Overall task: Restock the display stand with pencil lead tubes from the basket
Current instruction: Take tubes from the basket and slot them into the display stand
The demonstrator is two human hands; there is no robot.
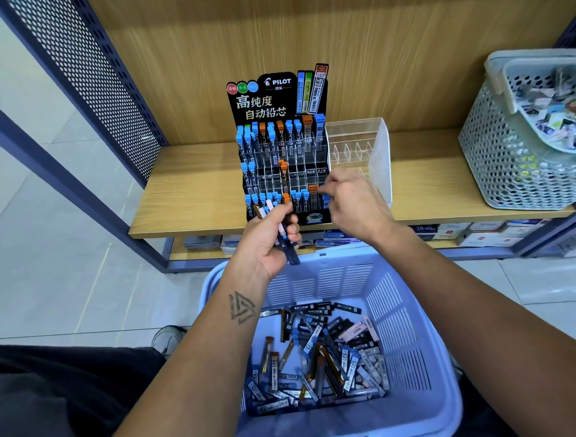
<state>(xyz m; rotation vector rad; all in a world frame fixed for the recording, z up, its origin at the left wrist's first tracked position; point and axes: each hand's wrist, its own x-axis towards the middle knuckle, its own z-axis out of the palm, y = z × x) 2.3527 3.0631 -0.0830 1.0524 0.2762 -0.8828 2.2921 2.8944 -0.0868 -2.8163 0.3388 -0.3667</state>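
Here, lead tubes [282, 233] bunched in left hand [270, 239]; right hand [355, 202] pinching blue-capped tube [325, 197] at display stand [282, 159].

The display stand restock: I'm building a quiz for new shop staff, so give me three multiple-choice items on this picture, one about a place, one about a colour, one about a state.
1. Where does the display stand sit?
A. On the wooden shelf
B. On the floor
C. Inside the basket

2. What colour is the basket holding the loose lead tubes?
A. Red
B. Pale lilac-blue
C. Black

3. What is the left hand doing?
A. Resting flat on the shelf
B. Hanging with nothing in it
C. Holding a bunch of tubes

Answers:
1. A: the stand's base rests on the wooden shelf, beside a clear acrylic organiser.
2. B: the basket's slotted walls are pale lilac-blue.
3. C: its fingers curl round several tubes, while the right hand reaches to the stand's bottom row.
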